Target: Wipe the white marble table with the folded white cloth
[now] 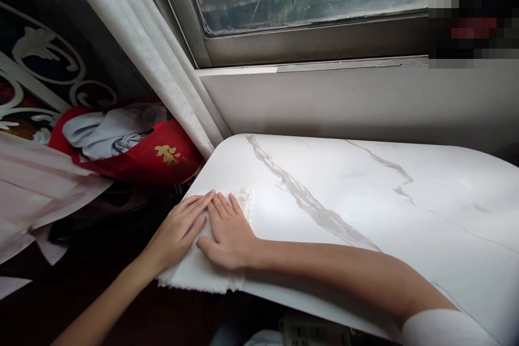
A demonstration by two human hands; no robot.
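Observation:
A white cloth (194,273) lies on the near left corner of a white marble-patterned table (365,200), its front edge hanging a little over the table's rim. My left hand (178,230) rests flat on the cloth, fingers stretched out and together. My right hand (229,232) lies flat beside it on the same cloth, fingers extended, its forearm reaching in across the table from the right. The fingertips of both hands nearly touch. Neither hand grips anything.
A window with a metal frame (316,43) and a white sill wall stand behind the table. A white curtain (154,59) hangs down at the left. Red fabric with a gold mark (162,154) and grey clothing (109,132) are piled left of the table.

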